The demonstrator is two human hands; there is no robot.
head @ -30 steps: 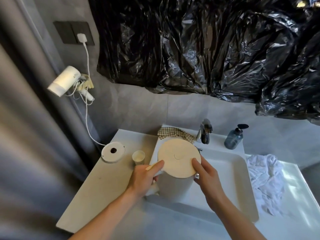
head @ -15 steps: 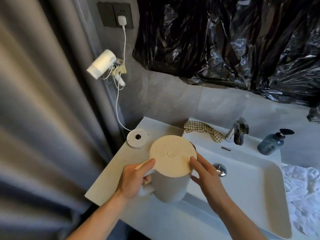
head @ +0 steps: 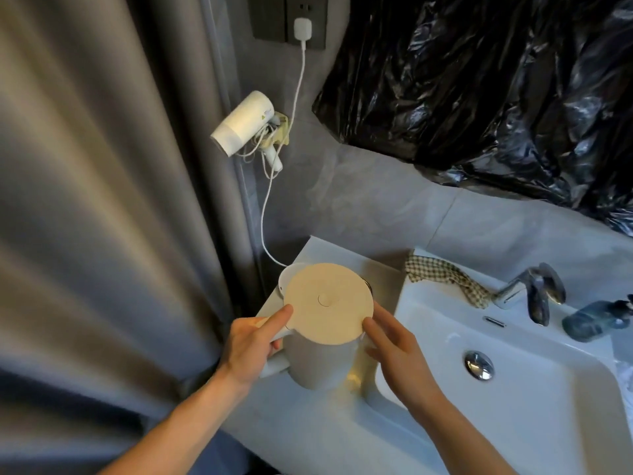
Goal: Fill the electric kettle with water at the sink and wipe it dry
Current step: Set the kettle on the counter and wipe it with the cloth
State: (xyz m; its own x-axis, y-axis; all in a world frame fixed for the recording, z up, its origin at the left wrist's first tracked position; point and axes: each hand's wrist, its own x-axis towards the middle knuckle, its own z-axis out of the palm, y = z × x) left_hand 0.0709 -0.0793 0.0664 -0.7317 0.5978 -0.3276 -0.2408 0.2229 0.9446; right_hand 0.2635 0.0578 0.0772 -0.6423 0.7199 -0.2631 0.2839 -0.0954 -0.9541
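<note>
A white electric kettle (head: pixel 325 358) with a cream round lid is held above the left counter, to the left of the sink basin (head: pixel 534 399). My left hand (head: pixel 251 344) is shut on its handle, thumb at the lid's edge. My right hand (head: pixel 397 347) rests against the kettle's right side with fingers spread. The kettle's round base is mostly hidden behind the lid; only a white edge (head: pixel 286 274) shows. A chrome faucet (head: pixel 531 291) stands at the back of the sink. A checked cloth (head: pixel 442 274) lies on the sink's back left rim.
A grey curtain (head: pixel 96 217) hangs close on the left. A white hair dryer (head: pixel 241 123) hangs on the wall, and a white cord runs from a wall plug (head: pixel 303 30) down to the counter. A dark soap bottle (head: pixel 596 320) is at the right edge. Black plastic sheeting (head: pixel 496 80) covers the wall.
The kettle, held in both hands, has moved left from over the sink to over the left counter and now covers its base. The view has swung left.
</note>
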